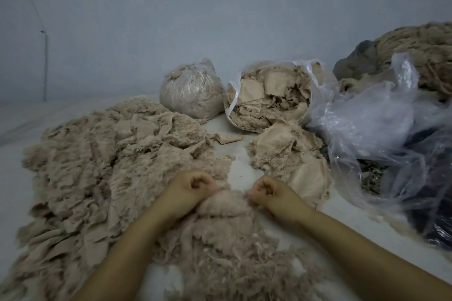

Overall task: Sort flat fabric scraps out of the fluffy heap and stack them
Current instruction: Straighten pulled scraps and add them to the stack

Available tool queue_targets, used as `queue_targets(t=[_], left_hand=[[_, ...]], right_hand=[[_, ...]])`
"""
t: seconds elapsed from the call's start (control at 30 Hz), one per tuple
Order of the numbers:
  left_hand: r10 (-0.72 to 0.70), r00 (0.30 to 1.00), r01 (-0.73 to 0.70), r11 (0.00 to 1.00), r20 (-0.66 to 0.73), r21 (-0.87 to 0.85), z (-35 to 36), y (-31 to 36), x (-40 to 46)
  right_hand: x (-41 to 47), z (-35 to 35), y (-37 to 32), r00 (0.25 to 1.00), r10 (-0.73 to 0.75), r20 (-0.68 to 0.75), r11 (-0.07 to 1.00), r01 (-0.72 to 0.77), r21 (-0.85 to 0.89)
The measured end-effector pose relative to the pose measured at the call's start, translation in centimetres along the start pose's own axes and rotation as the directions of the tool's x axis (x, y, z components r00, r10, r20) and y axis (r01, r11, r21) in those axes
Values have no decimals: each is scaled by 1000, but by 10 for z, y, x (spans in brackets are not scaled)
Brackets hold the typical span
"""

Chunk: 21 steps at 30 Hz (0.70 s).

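Roughly early-to-mid, judging by volume: fluffy heap on the left is big and has flat pieces mixed in. Small stack of flat scraps sits on the right, just in front of the open bag of scraps. Most sorting looks undone. Left hand and right hand are both curled, pinching the far edge of one fluffy clump between them, hands close but not touching, forearms reaching forward. Whether a flat scrap is inside that clump, can't tell.
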<state>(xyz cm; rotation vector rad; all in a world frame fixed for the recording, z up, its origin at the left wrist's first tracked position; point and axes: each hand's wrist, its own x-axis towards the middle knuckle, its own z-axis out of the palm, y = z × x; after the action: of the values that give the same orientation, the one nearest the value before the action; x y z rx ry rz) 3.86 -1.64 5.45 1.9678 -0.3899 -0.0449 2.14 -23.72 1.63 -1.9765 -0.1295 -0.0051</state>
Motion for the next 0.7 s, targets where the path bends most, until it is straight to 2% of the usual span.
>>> queue_targets(t=[0.03,0.07,0.1,0.13,0.2,0.3,0.37,0.43,0.47,0.5,0.57,0.63,0.7], left_hand=[[-51,988,28,988,148,150,1,-2,0],[-109,968,43,960,227,278,2,-5,1],[-140,965,50,928,222,370,4,-7,2],[-128,980,49,896,152,441,6,-8,5],[-4,1000,10,823,-12,569,11,-7,7],[193,981,-145,733,2,664,20,-14,8],[226,974,-183,713,24,676,21,-23,9],[220,975,-150,718,-17,680,20,-31,10],[209,977,-128,731,-41,670,18,-34,10],[197,978,-108,751,-65,652,17,-37,11],[203,971,-90,793,-122,603,15,-40,11],[256,954,-119,801,-155,586,15,-42,12],[286,943,-143,807,-168,573,15,-43,12]], right_hand=[[4,2,0,1000,3,-17,1000,-3,7],[9,5,-2,999,-7,-38,1000,7,5],[14,10,-3,998,-26,-59,1000,25,-18],[19,14,-5,996,-50,-78,997,46,-59],[28,24,-11,990,-112,-87,976,93,-195],[40,40,-17,983,-181,-25,885,152,-439],[44,46,-20,984,-177,-32,866,140,-480],[44,44,-21,969,-209,-132,913,146,-381],[41,39,-22,959,-216,-183,950,163,-267],[37,34,-24,958,-208,-197,975,188,-116],[24,27,-28,973,-197,-123,964,215,156],[11,23,-26,973,-223,-67,940,232,248],[1,21,-21,971,-222,-86,941,237,243]])
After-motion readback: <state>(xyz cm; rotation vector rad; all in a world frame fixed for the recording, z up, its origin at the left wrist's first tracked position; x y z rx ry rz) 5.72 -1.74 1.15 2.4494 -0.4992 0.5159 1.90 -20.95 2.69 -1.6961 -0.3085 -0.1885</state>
